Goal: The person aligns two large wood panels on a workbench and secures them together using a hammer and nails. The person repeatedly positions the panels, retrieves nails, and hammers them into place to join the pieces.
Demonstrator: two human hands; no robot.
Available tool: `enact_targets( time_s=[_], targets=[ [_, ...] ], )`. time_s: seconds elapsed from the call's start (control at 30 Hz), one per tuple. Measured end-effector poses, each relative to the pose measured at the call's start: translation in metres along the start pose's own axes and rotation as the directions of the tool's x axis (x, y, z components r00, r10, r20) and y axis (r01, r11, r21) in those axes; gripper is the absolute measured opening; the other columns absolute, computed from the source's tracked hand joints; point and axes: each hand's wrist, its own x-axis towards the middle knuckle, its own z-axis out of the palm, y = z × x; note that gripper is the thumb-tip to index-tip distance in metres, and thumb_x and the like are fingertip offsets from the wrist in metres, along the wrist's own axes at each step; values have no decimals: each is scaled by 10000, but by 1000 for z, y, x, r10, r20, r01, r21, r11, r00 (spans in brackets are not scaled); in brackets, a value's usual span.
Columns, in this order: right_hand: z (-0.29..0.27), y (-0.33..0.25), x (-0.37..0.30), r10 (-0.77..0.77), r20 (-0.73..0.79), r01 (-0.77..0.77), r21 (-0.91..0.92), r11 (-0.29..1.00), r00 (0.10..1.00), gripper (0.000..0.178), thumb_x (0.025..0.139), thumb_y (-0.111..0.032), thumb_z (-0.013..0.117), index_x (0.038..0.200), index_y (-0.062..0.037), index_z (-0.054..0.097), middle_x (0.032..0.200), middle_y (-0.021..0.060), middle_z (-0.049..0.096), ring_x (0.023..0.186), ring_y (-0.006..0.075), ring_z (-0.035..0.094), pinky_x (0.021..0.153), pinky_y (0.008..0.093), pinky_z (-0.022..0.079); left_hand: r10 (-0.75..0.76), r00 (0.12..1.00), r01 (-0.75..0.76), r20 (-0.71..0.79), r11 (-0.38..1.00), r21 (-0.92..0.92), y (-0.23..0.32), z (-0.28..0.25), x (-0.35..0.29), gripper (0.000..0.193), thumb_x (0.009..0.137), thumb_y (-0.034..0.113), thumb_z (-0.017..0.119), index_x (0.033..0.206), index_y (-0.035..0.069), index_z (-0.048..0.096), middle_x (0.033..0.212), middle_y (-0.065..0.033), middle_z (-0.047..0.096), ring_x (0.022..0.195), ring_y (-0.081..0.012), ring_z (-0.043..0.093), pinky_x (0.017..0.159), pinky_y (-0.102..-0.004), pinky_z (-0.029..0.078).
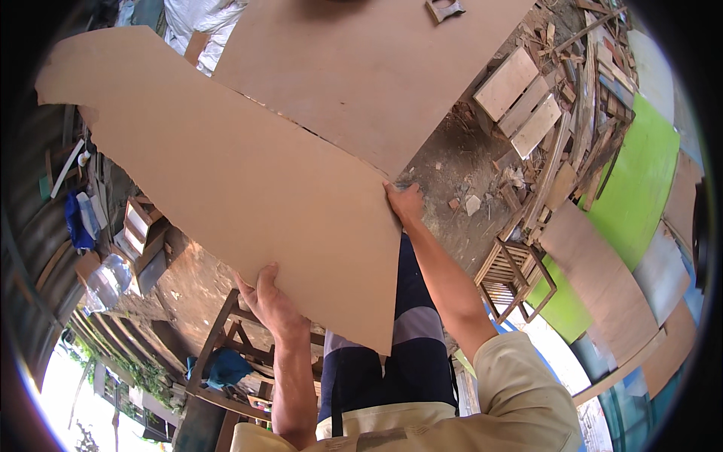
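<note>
Dirt floor [444,177] underfoot, scrap wood [591,113] heaped off to your right. You have a tan board [248,188] in front of you, its far long edge running beside the big brown sheet [361,75]; can't tell whether the two touch. Your left hand [273,305] grips the near edge, thumb on top, fingers mostly hidden beneath. Your right hand [407,203] clasps the right-hand edge, close to the sheet's near corner. Long left end reaches well past both hands, so it'll likely sag or swing: hold firmly, move slowly, watch that ragged tip.
</note>
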Motion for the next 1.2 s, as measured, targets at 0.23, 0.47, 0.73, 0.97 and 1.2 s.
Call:
enact_targets(
  time_s=[0.23, 0.47, 0.73, 0.97, 1.2],
  targets=[
    [44, 36, 53, -4, 201, -120, 602, 789, 980, 391, 818, -336, 867, 869, 14, 699, 796, 102, 712, 715, 197, 666, 651, 364, 529, -87, 996, 87, -17, 996, 3, -16, -47, 8, 240, 920, 21, 546, 1157, 26, 583, 1065, -79, 631, 964, -168, 642, 848, -315, 546],
    [49, 35, 37, 30, 73, -71, 662, 747, 997, 351, 812, -333, 858, 895, -21, 721, 877, 113, 718, 798, 222, 660, 759, 360, 527, -89, 996, 88, -5, 996, -22, -53, -99, 20, 249, 899, 28, 571, 1145, 31, 610, 1042, -83, 657, 930, -205, 675, 830, -342, 583],
    [39, 35, 40, 47, 58, -71, 555, 829, 997, 406, 788, -415, 837, 922, -40, 756, 983, 198, 759, 952, 332, 717, 882, 422, 532, -115, 993, 116, 26, 993, -30, -104, -154, 42, 398, 873, -5, 578, 1265, 61, 556, 1127, -79, 632, 999, -204, 661, 866, -356, 573],
    [25, 22, 38, -12, 63, -1, 209, 978, 998, 450, 860, -431, 769, 1066, -35, 706, 1255, 228, 653, 1167, 396, 622, 994, 461, 491, -162, 985, 160, -61, 986, -37, -107, -149, 38, 498, 890, -9, 592, 1367, 88, 488, 1171, -66, 614, 1026, -189, 639, 864, -353, 562],
    [32, -21, -36, -711, -94, 714, -1, 700, 697, 457, 987, -375, 619, 1353, -101, 597, 1429, 217, 538, 1337, 420, 489, 1096, 578, 390, -138, 987, 132, -85, 989, -74, -118, -152, 40, 448, 896, 0, 617, 1323, 88, 512, 1140, -49, 616, 1005, -179, 634, 857, -341, 553]
  ],
)
